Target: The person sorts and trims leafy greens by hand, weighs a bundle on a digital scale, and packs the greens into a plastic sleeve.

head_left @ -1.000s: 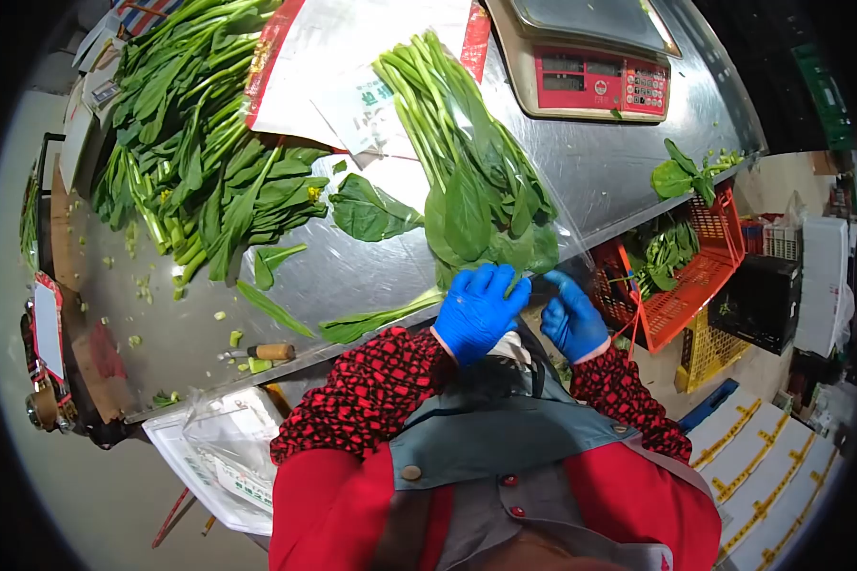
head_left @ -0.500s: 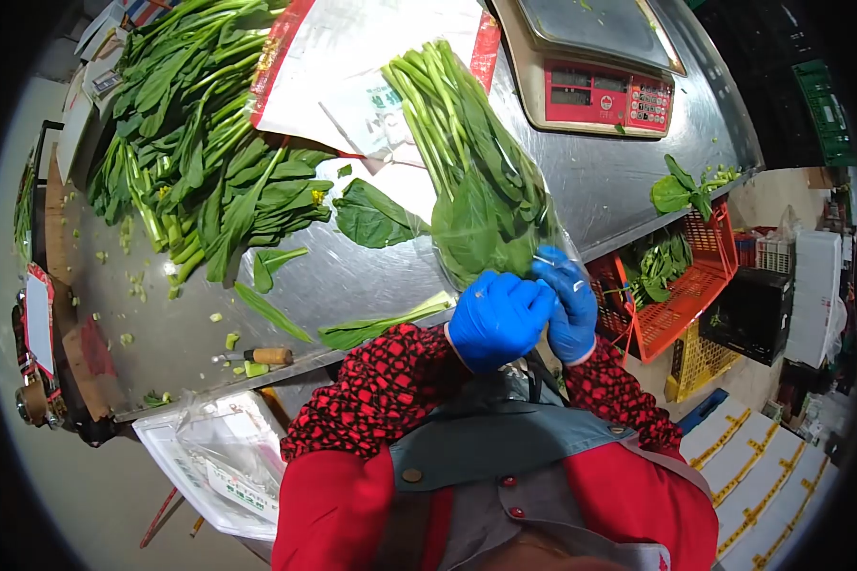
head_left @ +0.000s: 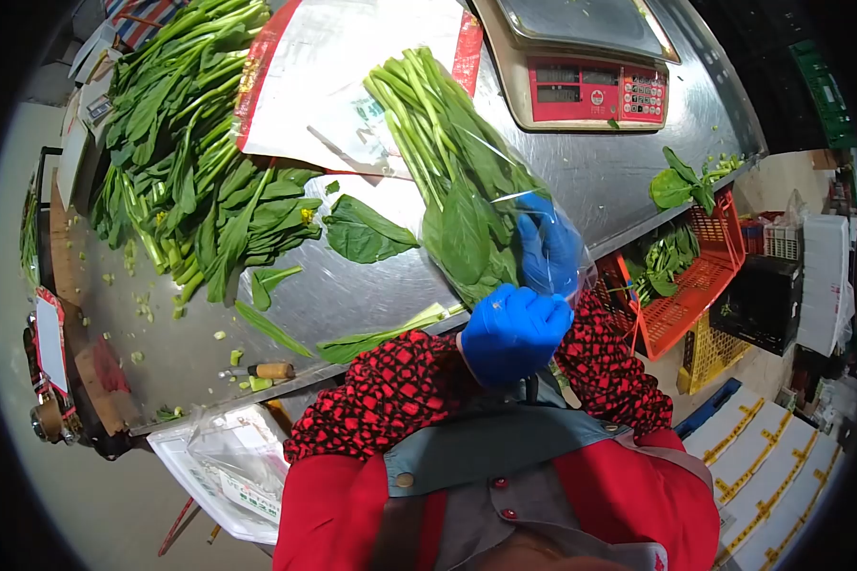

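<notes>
A bunch of leafy greens [head_left: 462, 190] lies in a clear plastic bag on the metal table, stems pointing away from me. My left hand [head_left: 514, 333], in a blue glove, is closed in a fist on the bag's gathered near end. Gloved in blue too, my right hand [head_left: 548, 249] lies along the right side of the bag with its fingers bent against the plastic; whether it grips the plastic is unclear. A loose leaf [head_left: 367, 230] lies left of the bag. Under the bag's stem end is a white sheet with red edges [head_left: 305, 81].
A large pile of greens [head_left: 186, 143] covers the table's left part. A red scale [head_left: 595, 93] stands at the back right. Near the front edge lies a wooden-handled knife [head_left: 271, 370]. A red crate [head_left: 681, 314] with greens is at the right, a white box [head_left: 229, 466] below left.
My right hand has moved up along the bag's right side, away from my left hand. My left hand has shifted slightly right and toward me. The whole view has shifted a little.
</notes>
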`<state>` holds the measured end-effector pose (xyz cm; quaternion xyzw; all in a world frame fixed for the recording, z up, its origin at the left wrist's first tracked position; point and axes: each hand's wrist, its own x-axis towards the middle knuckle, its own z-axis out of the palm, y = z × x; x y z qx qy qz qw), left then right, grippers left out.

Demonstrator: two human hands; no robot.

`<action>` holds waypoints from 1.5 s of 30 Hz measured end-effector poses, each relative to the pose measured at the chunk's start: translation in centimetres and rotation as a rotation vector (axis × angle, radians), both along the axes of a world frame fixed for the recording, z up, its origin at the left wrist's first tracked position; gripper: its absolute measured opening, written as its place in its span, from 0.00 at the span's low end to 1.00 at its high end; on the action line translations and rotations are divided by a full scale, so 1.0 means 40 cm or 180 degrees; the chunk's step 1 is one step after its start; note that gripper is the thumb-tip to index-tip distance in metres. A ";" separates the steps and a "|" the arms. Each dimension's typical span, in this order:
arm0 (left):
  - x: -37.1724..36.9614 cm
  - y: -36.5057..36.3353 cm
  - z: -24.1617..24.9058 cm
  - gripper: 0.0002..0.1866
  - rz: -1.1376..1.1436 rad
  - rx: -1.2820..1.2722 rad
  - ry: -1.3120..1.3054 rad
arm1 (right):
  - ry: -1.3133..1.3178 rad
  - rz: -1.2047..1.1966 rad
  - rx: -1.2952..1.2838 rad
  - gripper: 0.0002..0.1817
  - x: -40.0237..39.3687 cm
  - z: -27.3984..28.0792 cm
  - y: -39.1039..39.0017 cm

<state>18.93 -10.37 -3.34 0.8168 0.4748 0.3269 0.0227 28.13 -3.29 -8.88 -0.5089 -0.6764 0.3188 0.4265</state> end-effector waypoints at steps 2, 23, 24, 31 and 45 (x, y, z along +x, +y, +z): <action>0.011 0.000 -0.016 0.11 -0.0026 -0.0020 0.0042 | 0.0075 -0.0097 0.0105 0.17 -0.021 -0.005 0.008; -0.127 0.250 0.083 0.10 -0.0076 0.0086 -0.0733 | 0.0600 -0.0315 0.0631 0.19 -0.055 -0.066 0.053; -0.151 0.307 0.077 0.12 0.0045 0.0009 -0.0561 | 0.0211 -0.0176 0.0643 0.18 -0.046 -0.071 0.056; -0.205 0.392 -0.102 0.21 0.0407 -0.0606 0.0555 | -0.0126 0.0285 0.0129 0.10 -0.048 -0.023 0.067; -0.189 0.246 -0.101 0.32 -0.0144 -0.1075 0.0705 | -0.0528 0.1713 -0.2840 0.09 0.406 0.027 -0.125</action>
